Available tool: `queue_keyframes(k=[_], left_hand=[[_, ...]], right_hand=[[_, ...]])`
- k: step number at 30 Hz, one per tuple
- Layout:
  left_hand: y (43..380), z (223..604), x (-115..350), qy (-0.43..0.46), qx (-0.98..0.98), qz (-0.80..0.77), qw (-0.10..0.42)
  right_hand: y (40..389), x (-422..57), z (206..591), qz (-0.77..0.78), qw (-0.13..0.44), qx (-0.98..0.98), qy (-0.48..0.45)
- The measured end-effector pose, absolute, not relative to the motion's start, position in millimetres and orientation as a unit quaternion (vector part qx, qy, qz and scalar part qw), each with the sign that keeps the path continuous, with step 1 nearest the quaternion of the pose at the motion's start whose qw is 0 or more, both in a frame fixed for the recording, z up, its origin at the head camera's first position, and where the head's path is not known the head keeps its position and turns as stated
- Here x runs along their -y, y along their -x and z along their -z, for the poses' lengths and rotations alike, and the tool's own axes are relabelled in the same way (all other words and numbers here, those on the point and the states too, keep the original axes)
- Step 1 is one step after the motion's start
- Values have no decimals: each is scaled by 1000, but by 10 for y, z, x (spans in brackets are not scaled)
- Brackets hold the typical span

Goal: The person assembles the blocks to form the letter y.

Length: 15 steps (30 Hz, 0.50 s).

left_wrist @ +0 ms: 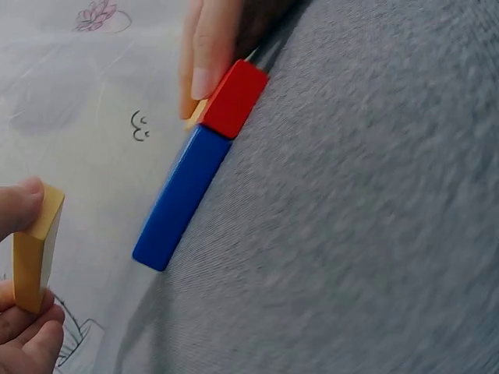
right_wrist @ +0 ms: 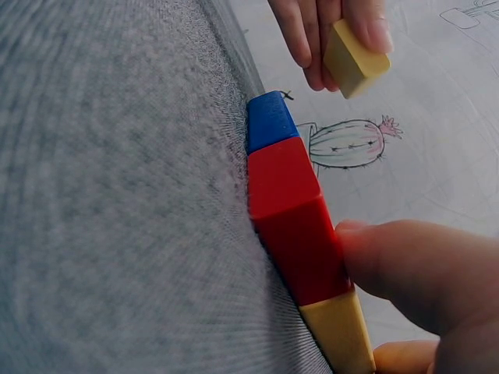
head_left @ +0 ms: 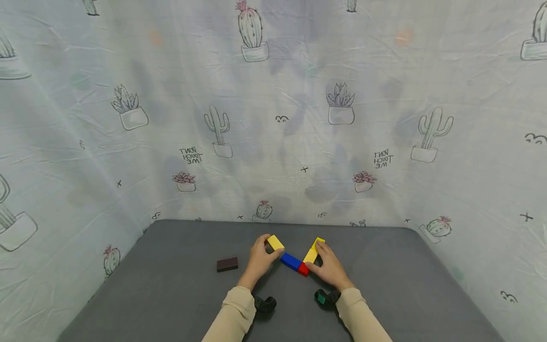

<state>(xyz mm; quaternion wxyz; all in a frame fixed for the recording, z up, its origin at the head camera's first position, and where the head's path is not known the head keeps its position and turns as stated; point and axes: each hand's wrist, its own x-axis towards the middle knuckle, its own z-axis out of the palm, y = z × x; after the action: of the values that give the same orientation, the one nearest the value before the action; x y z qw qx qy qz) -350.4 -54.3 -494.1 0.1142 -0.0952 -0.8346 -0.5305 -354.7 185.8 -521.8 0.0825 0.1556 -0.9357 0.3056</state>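
My left hand [head_left: 258,258] pinches a yellow block [head_left: 275,242] between thumb and fingers, raised near the free end of a blue block [head_left: 291,261]. That blue block lies on the table with its other end against a red block [head_left: 303,269]. From the red block a yellow row [head_left: 310,256] runs off at an angle, away from me, making a V-like corner. My right hand [head_left: 330,269] rests along this row: the thumb [right_wrist: 405,261] touches the red block, and the fingers lie on the yellow farther out, partly covering it.
A dark brown block [head_left: 227,264] lies apart on the grey table [head_left: 179,294], left of my left hand. Black devices [head_left: 266,305] are strapped at both wrists. Behind and beside the table hangs a pale cloth [head_left: 282,156] printed with cacti.
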Motion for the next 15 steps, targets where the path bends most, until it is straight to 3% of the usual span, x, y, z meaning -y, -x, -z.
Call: queue_keyframes(k=[15], left_hand=[[3478,5092,438,61,838,525,133]], right_hand=[[3535,-1839,5231,-298,99,937,-155]])
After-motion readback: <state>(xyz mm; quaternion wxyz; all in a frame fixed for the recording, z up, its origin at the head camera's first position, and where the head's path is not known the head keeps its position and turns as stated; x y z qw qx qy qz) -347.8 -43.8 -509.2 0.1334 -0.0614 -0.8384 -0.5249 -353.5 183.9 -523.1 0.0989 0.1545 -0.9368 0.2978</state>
